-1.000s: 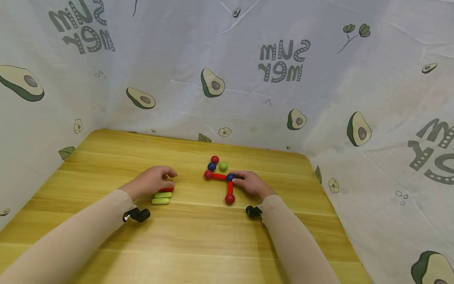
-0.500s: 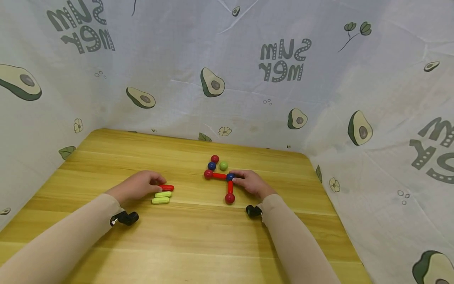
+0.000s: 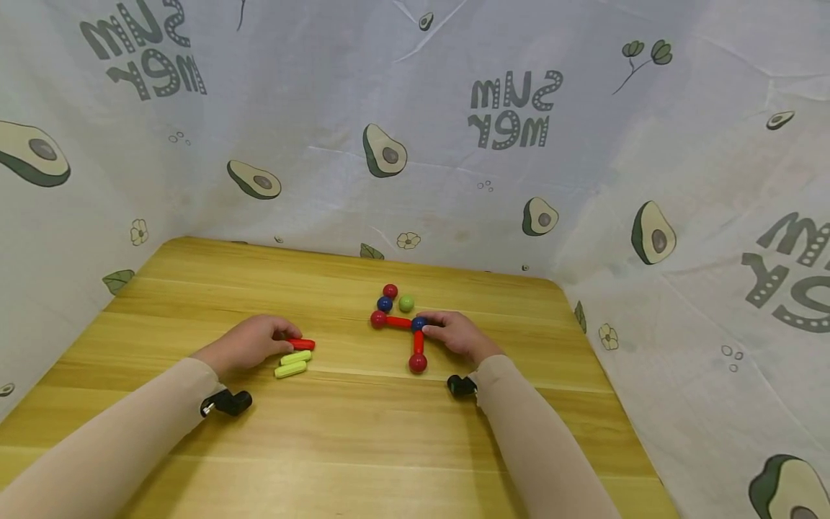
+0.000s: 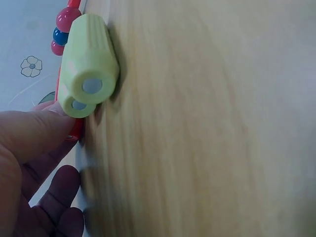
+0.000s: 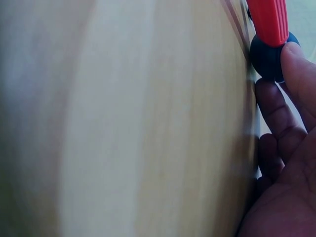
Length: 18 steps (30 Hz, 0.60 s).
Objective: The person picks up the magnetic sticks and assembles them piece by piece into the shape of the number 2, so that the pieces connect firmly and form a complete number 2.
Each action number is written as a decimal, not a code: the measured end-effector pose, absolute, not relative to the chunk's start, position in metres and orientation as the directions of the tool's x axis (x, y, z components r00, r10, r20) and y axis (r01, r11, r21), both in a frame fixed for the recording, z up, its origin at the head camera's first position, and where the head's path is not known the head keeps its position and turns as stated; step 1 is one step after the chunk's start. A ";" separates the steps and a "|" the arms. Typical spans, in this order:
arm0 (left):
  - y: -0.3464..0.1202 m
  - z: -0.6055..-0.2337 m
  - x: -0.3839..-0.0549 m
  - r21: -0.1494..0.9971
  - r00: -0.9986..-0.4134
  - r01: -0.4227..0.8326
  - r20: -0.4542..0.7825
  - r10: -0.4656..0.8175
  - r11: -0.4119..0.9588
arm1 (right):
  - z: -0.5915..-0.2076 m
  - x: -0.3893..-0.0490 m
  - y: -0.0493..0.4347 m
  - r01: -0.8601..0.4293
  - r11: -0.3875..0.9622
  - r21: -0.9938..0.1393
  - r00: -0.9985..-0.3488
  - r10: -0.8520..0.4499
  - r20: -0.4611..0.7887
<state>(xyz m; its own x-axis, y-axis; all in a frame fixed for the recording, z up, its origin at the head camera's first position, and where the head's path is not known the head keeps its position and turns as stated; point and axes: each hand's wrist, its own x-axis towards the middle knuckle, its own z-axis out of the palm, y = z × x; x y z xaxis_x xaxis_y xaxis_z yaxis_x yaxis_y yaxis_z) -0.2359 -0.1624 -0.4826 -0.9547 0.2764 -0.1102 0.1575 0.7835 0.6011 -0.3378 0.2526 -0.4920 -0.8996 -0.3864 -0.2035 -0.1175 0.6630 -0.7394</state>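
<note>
On the left in the head view, my left hand (image 3: pixel 249 342) pinches the near end of a red magnetic rod (image 3: pixel 304 344). Two yellow-green rods (image 3: pixel 290 370) lie just in front of it, their pale round ends (image 4: pixel 92 86) facing the left wrist camera, close to my thumb. With thumb and fingers, my right hand (image 3: pixel 457 336) holds a dark blue ball (image 3: pixel 418 325), the corner of an L-shaped piece. One red rod (image 3: pixel 398 322) runs from that ball to a red ball (image 3: pixel 378 318) on the left. Another red rod (image 3: pixel 418 342) leads toward me to a second red ball (image 3: pixel 418 362).
Behind the L-shaped piece lie a loose blue ball (image 3: pixel 385 304), a red ball (image 3: pixel 390 290) and a green ball (image 3: pixel 405 303). The wooden table (image 3: pixel 363 432) is bounded by a printed white cloth (image 3: pixel 311 209) at the back and sides.
My left hand has drawn back leftward and lowered onto the red rod's end. The two yellow-green rods have turned slightly. My right hand stays on the blue ball.
</note>
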 end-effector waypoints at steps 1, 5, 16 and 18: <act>-0.163 -0.483 -0.236 0.599 -0.955 0.159 -0.109 0.276 0.785 | -0.492 -0.338 0.253 -0.118 0.665 -0.738 -0.900 -0.385 -0.203; -0.164 -0.485 -0.237 0.588 -0.953 0.171 -0.104 0.283 0.791 | -0.493 -0.337 0.252 -0.108 0.657 -0.746 -0.901 -0.382 -0.206; -0.157 -0.481 -0.237 0.610 -0.958 0.169 -0.082 0.274 0.774 | -0.497 -0.336 0.252 -0.125 0.670 -0.731 -0.902 -0.384 -0.198; -0.154 -0.480 -0.236 0.610 -0.957 0.183 -0.069 0.281 0.771 | -0.497 -0.335 0.252 -0.125 0.670 -0.731 -0.902 -0.384 -0.197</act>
